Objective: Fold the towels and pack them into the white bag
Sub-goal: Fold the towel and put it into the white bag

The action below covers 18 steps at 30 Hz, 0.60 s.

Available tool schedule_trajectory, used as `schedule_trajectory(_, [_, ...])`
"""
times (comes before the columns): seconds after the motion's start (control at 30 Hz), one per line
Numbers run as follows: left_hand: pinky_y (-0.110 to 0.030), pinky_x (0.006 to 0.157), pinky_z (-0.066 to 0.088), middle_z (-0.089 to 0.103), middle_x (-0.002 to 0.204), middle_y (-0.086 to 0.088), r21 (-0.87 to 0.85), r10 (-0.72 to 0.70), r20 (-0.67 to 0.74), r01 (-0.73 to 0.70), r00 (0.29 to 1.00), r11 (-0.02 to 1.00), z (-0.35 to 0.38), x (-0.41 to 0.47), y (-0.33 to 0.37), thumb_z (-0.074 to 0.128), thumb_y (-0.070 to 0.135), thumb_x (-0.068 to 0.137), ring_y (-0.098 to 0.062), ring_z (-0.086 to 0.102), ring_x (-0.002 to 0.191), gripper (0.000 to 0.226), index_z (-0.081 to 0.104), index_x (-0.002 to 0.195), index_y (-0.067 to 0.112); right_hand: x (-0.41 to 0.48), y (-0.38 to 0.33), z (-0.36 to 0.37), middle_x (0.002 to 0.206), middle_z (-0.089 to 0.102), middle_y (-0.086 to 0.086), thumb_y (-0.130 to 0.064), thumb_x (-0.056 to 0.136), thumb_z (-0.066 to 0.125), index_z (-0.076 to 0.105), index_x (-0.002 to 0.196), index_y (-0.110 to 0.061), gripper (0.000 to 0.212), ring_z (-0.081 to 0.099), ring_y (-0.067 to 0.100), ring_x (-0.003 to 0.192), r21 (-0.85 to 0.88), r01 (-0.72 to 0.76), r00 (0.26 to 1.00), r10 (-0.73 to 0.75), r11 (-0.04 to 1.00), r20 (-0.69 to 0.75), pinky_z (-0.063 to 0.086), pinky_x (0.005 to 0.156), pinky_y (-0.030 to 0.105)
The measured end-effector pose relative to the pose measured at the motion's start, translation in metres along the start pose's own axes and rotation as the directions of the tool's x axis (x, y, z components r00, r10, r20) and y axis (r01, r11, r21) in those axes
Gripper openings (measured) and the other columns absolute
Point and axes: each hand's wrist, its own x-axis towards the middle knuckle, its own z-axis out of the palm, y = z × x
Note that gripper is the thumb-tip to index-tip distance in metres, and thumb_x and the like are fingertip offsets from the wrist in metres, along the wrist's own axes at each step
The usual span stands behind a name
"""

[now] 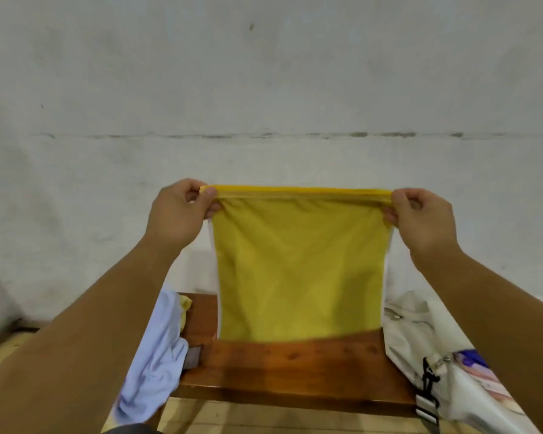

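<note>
A yellow towel (298,267) hangs flat in the air in front of me, doubled over along its top edge. My left hand (179,211) pinches its top left corner and my right hand (420,217) pinches its top right corner, stretching the edge taut. The towel's lower edge hangs just above a brown wooden bench (295,368). The white bag (420,349) lies on the bench's right end, partly behind my right forearm, with folded cloth showing in its opening.
A crumpled pale blue towel (157,355) drapes over the bench's left end, with a bit of yellow cloth (185,303) behind it. A grey wall (264,89) stands close behind the bench. Light wooden flooring (264,418) runs below.
</note>
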Motion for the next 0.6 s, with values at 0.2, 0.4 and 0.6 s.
schedule_trajectory(0.2, [-0.029,0.082,0.059,0.077,0.090,-0.008,-0.032,0.058,-0.009,-0.058,0.998,0.998,-0.021,-0.026,0.010,0.062,0.024,0.100,-0.017,0.076,0.088,0.013,0.066,0.098,0.012,-0.025,-0.018,-0.012,0.102,0.073,0.004,-0.026,0.103,0.059,0.066,0.094,-0.029,0.012,0.075,0.017,0.093,0.020,0.145,0.989,-0.145,0.989,0.027,0.059,0.091,0.036])
schedule_trajectory(0.4, [-0.022,0.071,0.059,0.076,0.080,0.001,0.228,-0.076,0.177,0.034,0.981,0.973,-0.033,-0.116,-0.053,0.063,0.023,0.099,-0.011,0.073,0.077,0.009,0.067,0.097,0.015,-0.103,0.054,-0.045,0.095,0.075,-0.006,-0.032,0.103,0.057,0.067,0.097,-0.030,0.012,0.074,0.014,0.091,-0.282,0.013,0.980,0.044,0.959,0.195,0.057,0.090,0.041])
schedule_trajectory(0.6, [-0.037,0.067,0.057,0.066,0.068,-0.002,0.473,-0.346,0.394,0.135,0.851,0.871,-0.034,-0.213,-0.135,0.065,0.025,0.097,-0.016,0.066,0.061,0.012,0.066,0.087,0.018,-0.191,0.146,-0.079,0.078,0.073,-0.011,-0.022,0.101,0.060,0.069,0.087,-0.026,0.017,0.070,0.006,0.076,-0.522,-0.173,0.863,0.384,0.835,0.328,0.059,0.083,0.048])
